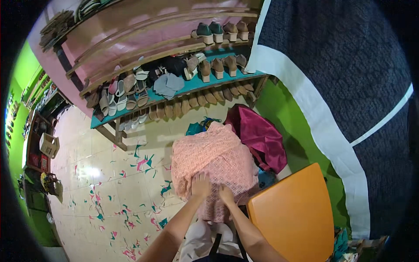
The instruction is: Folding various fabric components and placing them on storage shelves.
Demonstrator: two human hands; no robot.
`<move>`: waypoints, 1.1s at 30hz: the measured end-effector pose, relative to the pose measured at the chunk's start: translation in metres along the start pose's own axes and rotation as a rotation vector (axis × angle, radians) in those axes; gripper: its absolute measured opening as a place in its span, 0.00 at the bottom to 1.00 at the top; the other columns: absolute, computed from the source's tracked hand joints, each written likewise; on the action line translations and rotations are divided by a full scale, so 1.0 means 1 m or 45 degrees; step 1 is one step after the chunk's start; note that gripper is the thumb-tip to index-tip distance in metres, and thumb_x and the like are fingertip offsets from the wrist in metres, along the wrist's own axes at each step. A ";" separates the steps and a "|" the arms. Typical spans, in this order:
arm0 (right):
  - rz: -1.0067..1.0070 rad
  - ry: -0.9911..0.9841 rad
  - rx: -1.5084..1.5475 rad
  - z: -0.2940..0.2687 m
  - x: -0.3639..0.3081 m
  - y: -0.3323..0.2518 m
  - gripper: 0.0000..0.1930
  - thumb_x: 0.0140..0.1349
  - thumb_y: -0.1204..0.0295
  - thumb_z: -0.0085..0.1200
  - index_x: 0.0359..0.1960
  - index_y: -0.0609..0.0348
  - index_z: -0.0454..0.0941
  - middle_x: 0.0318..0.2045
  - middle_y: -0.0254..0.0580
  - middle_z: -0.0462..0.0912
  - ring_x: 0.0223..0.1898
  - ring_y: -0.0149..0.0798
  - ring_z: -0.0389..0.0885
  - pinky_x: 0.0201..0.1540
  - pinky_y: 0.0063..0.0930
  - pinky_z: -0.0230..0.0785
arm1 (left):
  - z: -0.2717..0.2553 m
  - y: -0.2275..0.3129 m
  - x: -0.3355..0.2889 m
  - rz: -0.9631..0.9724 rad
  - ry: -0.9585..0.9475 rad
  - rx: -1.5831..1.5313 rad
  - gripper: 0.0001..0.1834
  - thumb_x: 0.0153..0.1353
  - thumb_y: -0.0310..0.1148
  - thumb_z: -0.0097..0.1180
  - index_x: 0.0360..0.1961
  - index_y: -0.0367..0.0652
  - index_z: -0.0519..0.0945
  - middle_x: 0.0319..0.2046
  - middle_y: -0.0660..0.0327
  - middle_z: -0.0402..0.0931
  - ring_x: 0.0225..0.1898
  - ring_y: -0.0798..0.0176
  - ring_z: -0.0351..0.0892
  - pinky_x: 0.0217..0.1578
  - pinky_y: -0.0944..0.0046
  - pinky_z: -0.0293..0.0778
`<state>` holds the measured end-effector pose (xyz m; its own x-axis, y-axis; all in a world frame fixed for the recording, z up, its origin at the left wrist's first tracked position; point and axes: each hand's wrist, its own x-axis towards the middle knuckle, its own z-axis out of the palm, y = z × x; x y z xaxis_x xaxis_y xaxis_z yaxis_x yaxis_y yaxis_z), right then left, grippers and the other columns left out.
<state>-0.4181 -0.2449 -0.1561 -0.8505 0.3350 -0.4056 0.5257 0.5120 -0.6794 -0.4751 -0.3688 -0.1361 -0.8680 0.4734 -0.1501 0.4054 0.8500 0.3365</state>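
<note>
Cream tile floor [74,135]: below and left of my grip. An edge slipping down from the peach lace fabric [209,150] could be soiled on contact.
Teal-shelved shoe rack [190,85]: beyond my grip, well apart. Contact is unlikely unless cloth is flung outward.
Peach lace fabric: heaped directly under my grip, near fold hanging toward my white trousers [194,238]. Openwork could snag on a finger; one-sided pulling could skew the layers.
Orange panel [292,214]: just right of my grip. Its edge could catch fabric or obstruct my elbow.
Maroon satin cloth [257,135]: beyond and right of my grip. If trapped beneath the lace, which I cannot tell, it could drag along.
Left hand [200,185]: palm down, fingers extended, enclosing nothing. Light pressure could let the top layer slide.
Right hand [225,194]: fingers curled at the lace; whether they pinch it, I cannot tell. Weak hold could release the fold.
Pink and teal scraps [142,163]: left of my grip. Trailing lace could collect them.
</note>
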 end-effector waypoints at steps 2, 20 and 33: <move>-0.008 0.046 0.077 0.001 0.019 -0.004 0.19 0.59 0.59 0.37 0.40 0.61 0.74 0.36 0.61 0.76 0.41 0.58 0.74 0.44 0.45 0.66 | 0.006 0.002 0.017 -0.146 0.068 0.032 0.30 0.55 0.41 0.46 0.58 0.41 0.59 0.57 0.48 0.56 0.60 0.44 0.51 0.56 0.42 0.50; 0.087 -0.125 1.247 0.028 0.087 -0.011 0.18 0.65 0.63 0.38 0.49 0.63 0.68 0.42 0.41 0.75 0.42 0.33 0.74 0.42 0.25 0.66 | -0.001 -0.041 0.085 -0.005 0.272 0.125 0.11 0.51 0.34 0.47 0.35 0.41 0.72 0.39 0.51 0.71 0.31 0.51 0.76 0.39 0.49 0.66; 0.508 -0.323 1.423 -0.057 0.095 -0.065 0.10 0.52 0.70 0.50 0.34 0.63 0.74 0.26 0.40 0.76 0.27 0.35 0.76 0.28 0.29 0.71 | -0.086 0.035 0.006 0.288 0.389 -0.302 0.10 0.52 0.32 0.47 0.36 0.41 0.72 0.31 0.53 0.71 0.29 0.52 0.74 0.30 0.56 0.72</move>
<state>-0.5318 -0.2006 -0.1157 -0.6781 0.0851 -0.7300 0.5509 -0.5986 -0.5815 -0.4913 -0.3561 -0.0450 -0.8244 0.5211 0.2209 0.5486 0.6396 0.5384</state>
